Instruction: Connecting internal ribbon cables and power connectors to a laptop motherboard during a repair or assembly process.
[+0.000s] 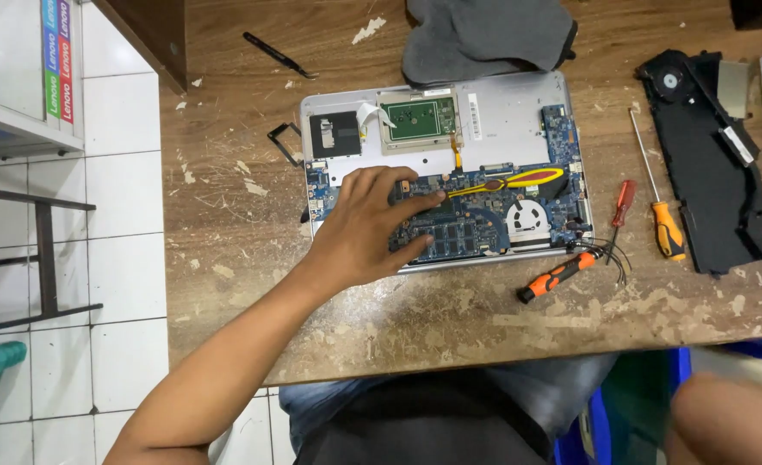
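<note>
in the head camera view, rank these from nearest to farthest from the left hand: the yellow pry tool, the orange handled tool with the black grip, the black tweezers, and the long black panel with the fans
From the left hand, resting on the open laptop's board:
1. yellow pry tool, lying on the board just to its right.
2. orange handled tool with the black grip, on the table off the laptop's near right corner.
3. black tweezers, far side of the table, upper left.
4. long black panel with the fans, far right.

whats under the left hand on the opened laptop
The left hand rests on the laptop's blue motherboard; memory chips show beside the fingers. Whatever lies beneath the palm is covered.
</note>
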